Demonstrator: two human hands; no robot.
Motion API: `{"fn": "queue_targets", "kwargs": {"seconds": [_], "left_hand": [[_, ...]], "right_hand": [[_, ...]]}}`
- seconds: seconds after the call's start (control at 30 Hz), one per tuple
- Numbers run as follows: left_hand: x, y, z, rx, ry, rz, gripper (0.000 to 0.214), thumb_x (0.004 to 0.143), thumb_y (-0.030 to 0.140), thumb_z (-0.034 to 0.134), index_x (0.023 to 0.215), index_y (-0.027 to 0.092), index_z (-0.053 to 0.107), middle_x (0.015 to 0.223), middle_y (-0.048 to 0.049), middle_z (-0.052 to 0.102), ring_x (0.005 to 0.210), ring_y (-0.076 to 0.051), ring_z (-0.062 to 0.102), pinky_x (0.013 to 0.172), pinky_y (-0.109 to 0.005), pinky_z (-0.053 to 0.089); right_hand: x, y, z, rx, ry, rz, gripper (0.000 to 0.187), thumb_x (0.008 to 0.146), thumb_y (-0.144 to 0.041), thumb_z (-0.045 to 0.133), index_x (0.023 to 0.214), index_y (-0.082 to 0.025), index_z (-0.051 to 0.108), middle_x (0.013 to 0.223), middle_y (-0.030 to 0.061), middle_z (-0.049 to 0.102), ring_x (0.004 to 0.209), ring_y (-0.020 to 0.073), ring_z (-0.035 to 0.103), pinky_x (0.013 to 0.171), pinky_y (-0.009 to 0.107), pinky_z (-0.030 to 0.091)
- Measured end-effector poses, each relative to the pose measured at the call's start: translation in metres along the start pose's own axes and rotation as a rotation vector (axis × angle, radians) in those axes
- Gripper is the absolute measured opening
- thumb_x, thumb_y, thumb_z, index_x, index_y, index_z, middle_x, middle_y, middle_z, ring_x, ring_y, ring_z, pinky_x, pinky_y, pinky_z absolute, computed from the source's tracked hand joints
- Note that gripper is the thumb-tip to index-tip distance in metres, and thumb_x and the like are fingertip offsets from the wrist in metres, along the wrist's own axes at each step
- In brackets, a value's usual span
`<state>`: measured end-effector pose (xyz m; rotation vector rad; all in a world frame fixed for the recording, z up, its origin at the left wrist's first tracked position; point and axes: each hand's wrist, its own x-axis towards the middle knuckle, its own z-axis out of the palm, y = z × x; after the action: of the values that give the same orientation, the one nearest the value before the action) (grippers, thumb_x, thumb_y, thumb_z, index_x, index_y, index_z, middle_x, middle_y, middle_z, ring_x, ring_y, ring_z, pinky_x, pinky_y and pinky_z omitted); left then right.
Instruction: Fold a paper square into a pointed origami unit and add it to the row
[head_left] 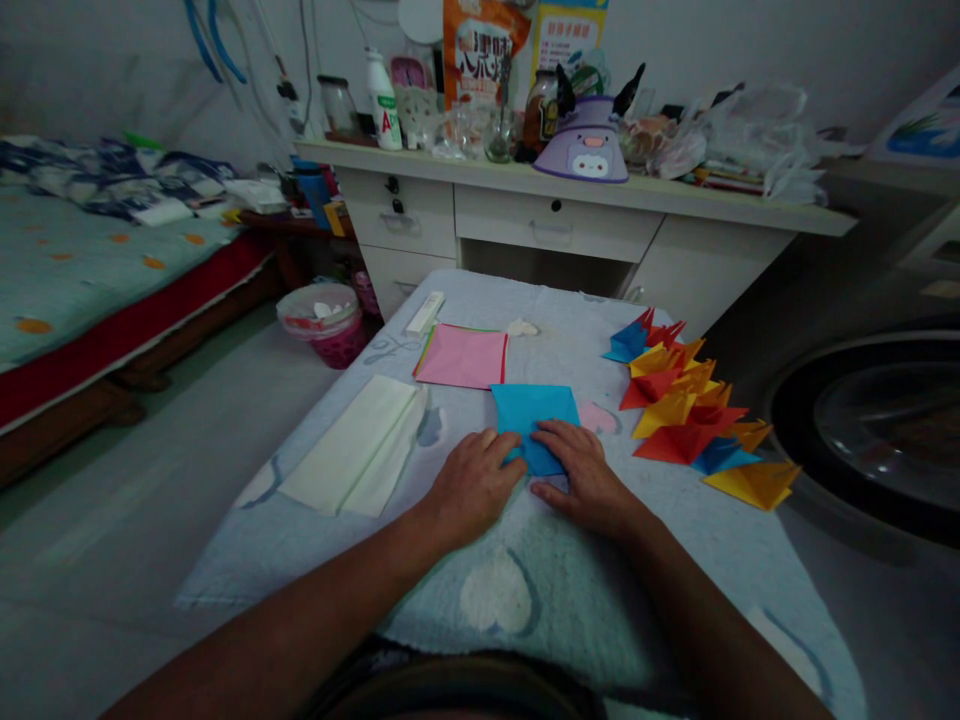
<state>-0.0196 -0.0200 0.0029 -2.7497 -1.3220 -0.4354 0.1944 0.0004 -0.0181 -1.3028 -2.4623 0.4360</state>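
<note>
A square sheet of blue origami paper (534, 402) lies on the cloth-covered table in front of me. My left hand (477, 480) is closed at its lower left edge, fingers curled and pressed on the paper. My right hand (579, 470) rests on the sheet's right side, fingers laid over it and the thumb apart below. The paper's near edge is partly hidden by my fingers. Just beyond it to the left is a stack of square paper (463, 357) with a pink sheet on top and red and green edges showing.
Folded paper cranes (679, 415) in red, yellow, orange and blue stand in rows at the right. A pale folded cloth or paper (352, 445) lies at the left, with a small white box (426, 313) farther back. A washing machine (885, 430) stands beside the table; a cluttered desk (495, 180) is behind.
</note>
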Motion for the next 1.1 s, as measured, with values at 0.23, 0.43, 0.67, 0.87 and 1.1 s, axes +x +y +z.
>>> {"fn": "queue_targets", "kwargs": {"seconds": [0.23,0.43,0.67,0.87,1.1], "left_hand": [[-0.007,-0.01,0.013,0.022,0.05,0.026,0.012,0.095,0.017,0.049,0.092,0.019,0.061,0.094,-0.0039,0.062,0.08,-0.02,0.055,0.072,-0.033,0.047],[-0.022,-0.017,0.003,0.036,0.037,0.018,0.011,0.095,0.018,0.049,0.092,0.019,0.06,0.094,-0.0035,0.062,0.083,-0.021,0.053,0.072,-0.034,0.045],[-0.033,-0.027,0.005,0.033,0.022,-0.056,0.01,0.093,0.014,0.053,0.091,0.02,0.06,0.097,-0.003,0.06,0.086,-0.02,0.052,0.075,-0.034,0.045],[-0.036,-0.029,0.01,-0.032,-0.009,-0.135,0.015,0.095,0.017,0.049,0.086,0.018,0.06,0.091,-0.0043,0.057,0.084,-0.02,0.052,0.077,-0.034,0.046],[-0.03,-0.023,0.0,-0.277,0.014,-0.175,0.006,0.088,0.018,0.06,0.093,0.019,0.062,0.1,-0.0052,0.057,0.094,-0.021,0.052,0.086,-0.037,0.046]], "right_hand": [[-0.003,0.01,-0.016,0.002,-0.031,0.024,0.068,0.073,-0.022,0.06,0.14,-0.019,0.047,0.149,0.0139,0.042,0.138,0.0317,0.035,0.113,0.057,0.02],[-0.005,0.007,-0.027,-0.031,-0.175,-0.024,0.081,0.063,-0.007,0.053,0.141,-0.03,0.048,0.155,0.0046,0.035,0.145,0.0325,0.02,0.113,0.063,0.009],[-0.007,0.003,-0.02,-0.05,-0.189,-0.119,0.065,0.072,-0.007,0.058,0.133,-0.031,0.057,0.149,0.0055,0.045,0.141,0.0316,0.031,0.112,0.061,0.015],[-0.003,0.009,-0.017,0.015,-0.06,-0.169,0.031,0.086,-0.019,0.062,0.115,-0.028,0.069,0.132,0.0082,0.06,0.125,0.0271,0.05,0.105,0.052,0.031],[-0.002,0.003,-0.017,0.047,-0.006,-0.142,0.023,0.088,-0.02,0.062,0.108,-0.027,0.07,0.123,0.0079,0.064,0.118,0.026,0.055,0.104,0.053,0.028]]}}
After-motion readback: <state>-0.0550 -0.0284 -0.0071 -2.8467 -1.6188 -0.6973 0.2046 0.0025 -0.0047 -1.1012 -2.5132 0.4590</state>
